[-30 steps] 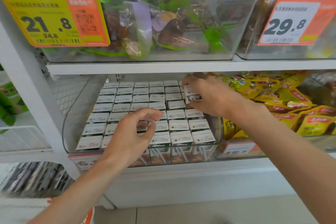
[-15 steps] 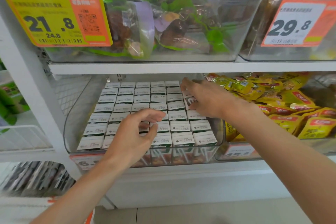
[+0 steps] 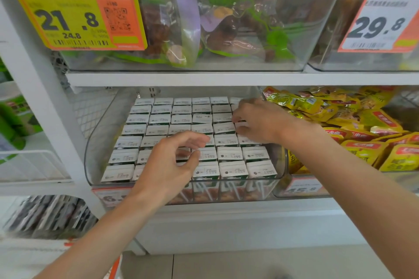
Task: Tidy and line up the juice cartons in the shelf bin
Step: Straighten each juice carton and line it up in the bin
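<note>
Head view: both hands over the clear shelf bin (image 3: 95, 142), which is packed with juice cartons (image 3: 181, 119) standing in rows, white tops up. Left hand (image 3: 169, 165) hovers above the front-middle rows, fingers loosely curled, thumb apart, gripping nothing. Right hand (image 3: 258, 121) is at the bin's right column, further back; fingertips press down on or around a carton top there. Cannot tell if it actually pinches one, as the hand hides it.

Rows mostly square. A few tops just ahead of the right hand's fingers sit slightly skewed.

Risks, as judged: pack is tight, so pushing one carton down or sideways may tilt its neighbours and undo a straight row. Left wrist passes close over the front row; a careless drop could knock those against the front wall.

Surroundings: white shelving. Beside the right forearm, a second bin of yellow snack packets (image 3: 362, 129). Above both hands, clear bins of bagged goods with price tags (image 3: 77, 13). Pale floor below.
</note>
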The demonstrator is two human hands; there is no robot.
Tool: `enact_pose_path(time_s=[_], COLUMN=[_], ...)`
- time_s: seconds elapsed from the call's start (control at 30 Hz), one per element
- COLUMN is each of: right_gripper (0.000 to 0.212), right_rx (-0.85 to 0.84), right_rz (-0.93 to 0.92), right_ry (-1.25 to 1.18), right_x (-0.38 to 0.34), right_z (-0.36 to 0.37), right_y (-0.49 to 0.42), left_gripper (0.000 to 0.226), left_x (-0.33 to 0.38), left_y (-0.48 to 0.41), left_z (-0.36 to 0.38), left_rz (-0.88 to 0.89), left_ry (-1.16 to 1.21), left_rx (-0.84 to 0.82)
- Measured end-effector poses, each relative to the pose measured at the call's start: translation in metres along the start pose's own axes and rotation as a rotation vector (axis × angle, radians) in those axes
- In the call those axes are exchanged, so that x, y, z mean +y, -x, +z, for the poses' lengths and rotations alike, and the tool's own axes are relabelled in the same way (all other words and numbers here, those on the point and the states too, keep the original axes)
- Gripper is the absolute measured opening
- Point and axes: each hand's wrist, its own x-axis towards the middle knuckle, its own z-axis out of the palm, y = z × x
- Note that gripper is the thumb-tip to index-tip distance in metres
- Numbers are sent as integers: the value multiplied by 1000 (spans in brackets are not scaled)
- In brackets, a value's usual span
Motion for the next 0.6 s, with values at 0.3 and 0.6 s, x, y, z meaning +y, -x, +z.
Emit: enact_pose_path(time_s=[0.3,0.6], right_gripper=[32,32], right_rx=[8,-55], right_rz=[-90,-85], right_ry=[-113,-224], right_x=[-10,-7], right_z=[2,5], right_y=[-13,-26], left_gripper=[37,36], left_x=[-2,-8], left_y=[0,1], left_z=[-3,-10], left_rz=[-9,-8], left_ry=[-14,-5], left_rx=[9,25])
